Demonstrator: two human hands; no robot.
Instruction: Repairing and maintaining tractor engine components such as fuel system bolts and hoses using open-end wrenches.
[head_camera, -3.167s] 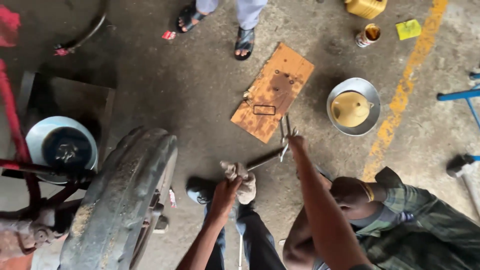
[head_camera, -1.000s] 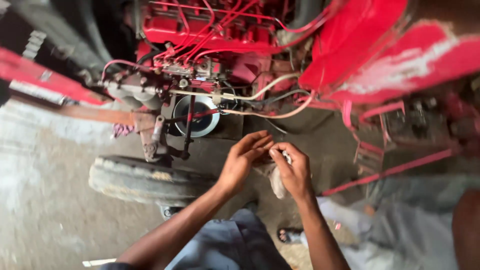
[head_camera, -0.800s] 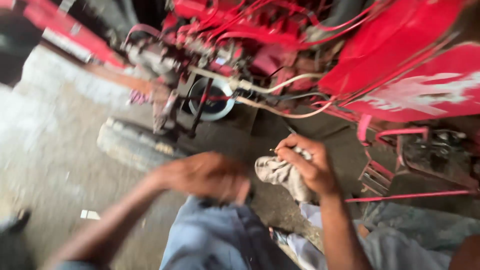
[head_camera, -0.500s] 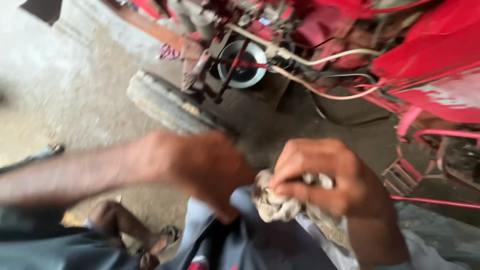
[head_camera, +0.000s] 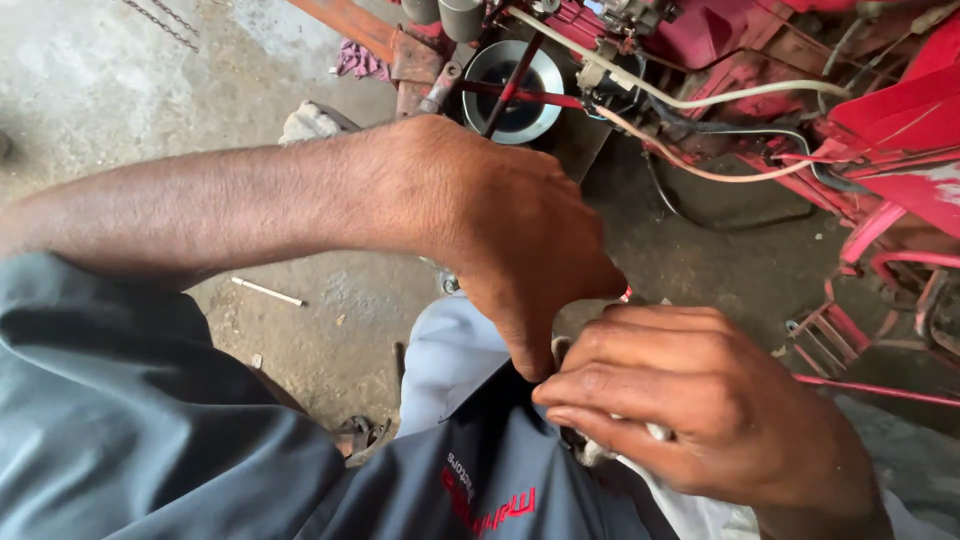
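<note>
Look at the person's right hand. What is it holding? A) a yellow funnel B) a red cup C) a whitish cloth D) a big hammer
C: the right hand is curled around a whitish cloth, which pokes out below the fingers, while the left hand reaches down beside it, fingertips at the dark shirt.

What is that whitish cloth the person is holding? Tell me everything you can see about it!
The crumpled off-white cloth rag looks soft, thin and a bit grubby. Only small bits show: a pale fold peeking between the fingers and a looser piece hanging below the wrist, over the lap. The right hand is closed around it, hiding most of it. The left hand reaches down beside it, fingertips at the dark shirt edge; whether they touch the rag is unclear.
</note>
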